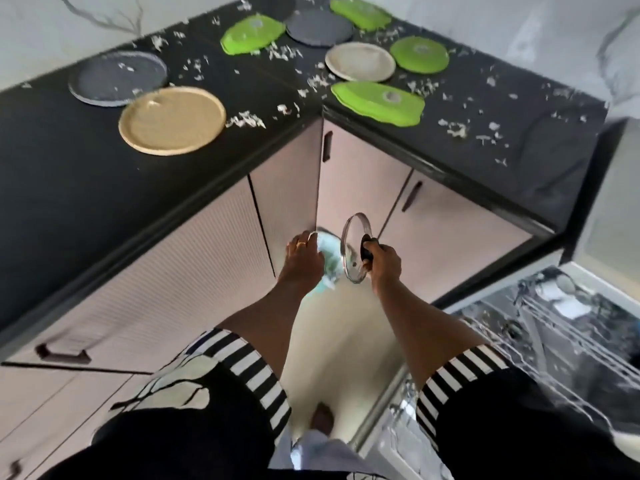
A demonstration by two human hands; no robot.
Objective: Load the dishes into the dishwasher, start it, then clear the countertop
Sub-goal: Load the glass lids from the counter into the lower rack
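Note:
My right hand (382, 259) grips the black knob of a glass lid (355, 249) and holds it upright on its edge, below counter height, in front of the corner cabinets. My left hand (304, 252) holds a clear glass dish (329, 254), blurred, right beside the lid. The dishwasher (554, 341) stands open at the lower right with its wire rack pulled out. On the black countertop (69, 161) lie a tan plate (172, 120), a grey plate (117, 77), another grey plate (318, 27), a beige plate (360, 61) and several green lids (377, 102).
White scraps (246, 121) are scattered over the L-shaped countertop. Pale cabinet doors with dark handles (327, 145) run below it. My foot (322, 419) stands on the light floor next to the open dishwasher door.

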